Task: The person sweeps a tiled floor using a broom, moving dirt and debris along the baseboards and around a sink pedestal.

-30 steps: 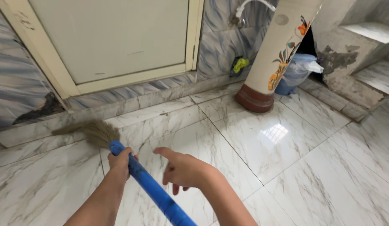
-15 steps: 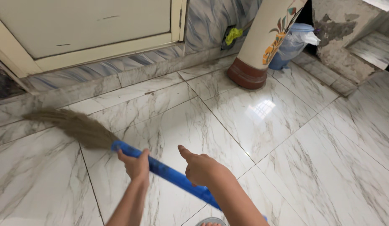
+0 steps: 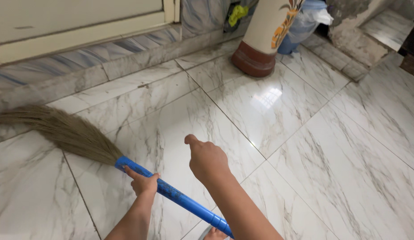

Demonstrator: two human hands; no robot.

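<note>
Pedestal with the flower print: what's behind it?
Behind the pedestal: a blue bucket lined with a clear plastic bag, plus something yellow-green against the wall. The bucket's left side and its contents are hidden.

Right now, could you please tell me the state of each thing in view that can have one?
Left hand: closed around the broom's blue handle.
Right hand: loosely curled, holding nothing, off the handle.
Broom bristles: splayed, lying low on the floor.
Marble floor: glossy, reflecting light.
Pedestal: upright on its brown base.
Blue bin: lined with a plastic bag.
</note>
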